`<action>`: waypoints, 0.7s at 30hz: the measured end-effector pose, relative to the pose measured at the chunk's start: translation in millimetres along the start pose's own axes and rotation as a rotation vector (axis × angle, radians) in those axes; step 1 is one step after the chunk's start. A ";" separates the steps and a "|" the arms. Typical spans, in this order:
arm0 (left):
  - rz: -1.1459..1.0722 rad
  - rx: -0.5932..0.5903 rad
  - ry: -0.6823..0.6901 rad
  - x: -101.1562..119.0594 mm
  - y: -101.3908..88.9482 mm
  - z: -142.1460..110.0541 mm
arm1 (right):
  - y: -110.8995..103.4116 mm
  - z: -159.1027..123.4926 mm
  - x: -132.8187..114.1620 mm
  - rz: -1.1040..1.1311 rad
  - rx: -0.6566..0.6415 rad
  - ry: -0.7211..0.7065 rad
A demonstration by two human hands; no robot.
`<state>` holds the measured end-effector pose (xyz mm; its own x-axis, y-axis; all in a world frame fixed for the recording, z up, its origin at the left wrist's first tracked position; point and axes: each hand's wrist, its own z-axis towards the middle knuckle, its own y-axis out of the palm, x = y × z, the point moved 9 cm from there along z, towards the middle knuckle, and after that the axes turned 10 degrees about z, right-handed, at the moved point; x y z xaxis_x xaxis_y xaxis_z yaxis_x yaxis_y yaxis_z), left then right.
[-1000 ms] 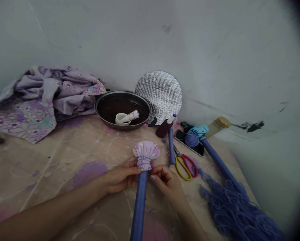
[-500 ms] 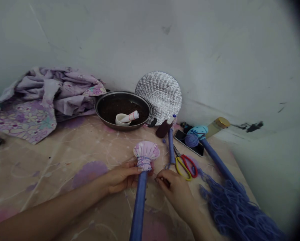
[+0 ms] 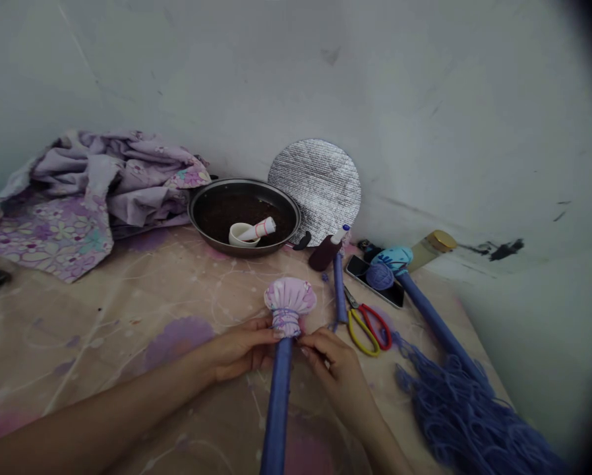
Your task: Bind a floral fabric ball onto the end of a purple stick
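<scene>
**Two bare hands steady the corded neck of a cloth-topped stick**

The left hand (image 3: 244, 349) supports the gathered neck (image 3: 286, 323) of a padded stick (image 3: 277, 409), its thumb at the lower edge of the cloth and its fingers curled behind. The stick lies between the two hands: its puffy, floral pink head (image 3: 291, 295) is beyond the fingertips, and its blue shaft runs back between the forearms. The right hand (image 3: 340, 369) is just beside the neck, thumb and forefinger drawn close together (whether they pinch a strand, I cannot tell).

Blue cord (image 3: 285, 311) circles the neck. Good handling here, in my judgement, means a firm left thumb where cloth meets shaft, so the folds cannot twist or slide. Any cord end is best held close to the neck, under even, gentle tension, with the turns snug side by side. Too hard a pull could bunch the cloth or tilt the head; slack could let the turns loosen.

Beyond the right hand lie scissors (image 3: 382, 324) with red and yellow handles; to its right, a loose heap of blue yarn (image 3: 474, 415).
</scene>
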<state>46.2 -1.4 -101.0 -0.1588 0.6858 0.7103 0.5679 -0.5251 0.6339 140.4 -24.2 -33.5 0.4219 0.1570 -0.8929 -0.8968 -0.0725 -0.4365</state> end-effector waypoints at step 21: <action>-0.010 0.022 -0.017 -5.6 -2.9 0.6 | 1.8 -0.4 -2.8 -0.022 -0.028 0.040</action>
<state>46.0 -3.4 -107.0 -0.1510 0.6992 0.6988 0.5838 -0.5074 0.6338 137.7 -25.1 -31.8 0.4469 0.1191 -0.8866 -0.8835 -0.0968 -0.4583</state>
